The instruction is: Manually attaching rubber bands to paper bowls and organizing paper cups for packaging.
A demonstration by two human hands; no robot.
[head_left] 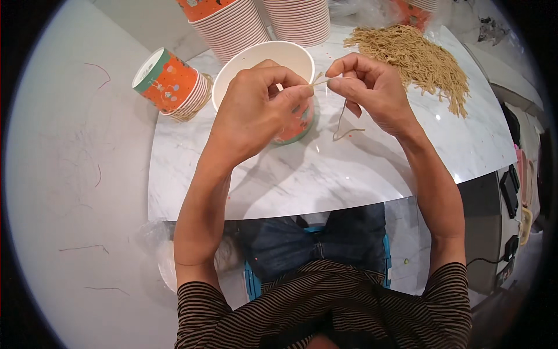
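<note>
A thin tan string (340, 123) is pinched between my two hands over the table. My left hand (256, 110) grips it between thumb and forefinger, with a short end sticking up past the fingertips. A small gap away, my right hand (372, 87) pinches the string too, and a length of it hangs below and curls on the tabletop. Behind and below my left hand stands a large paper bucket (299, 125), white inside, with an orange and green printed outside. My left hand covers part of its rim; I cannot tell whether they touch.
A pile of tan strings (415, 61) lies at the back right of the marble-patterned table (325, 180). Tall stacks of paper buckets (232, 29) stand at the back. Some tilted printed buckets (168, 81) with string by their rims lean near the left wall (81, 174).
</note>
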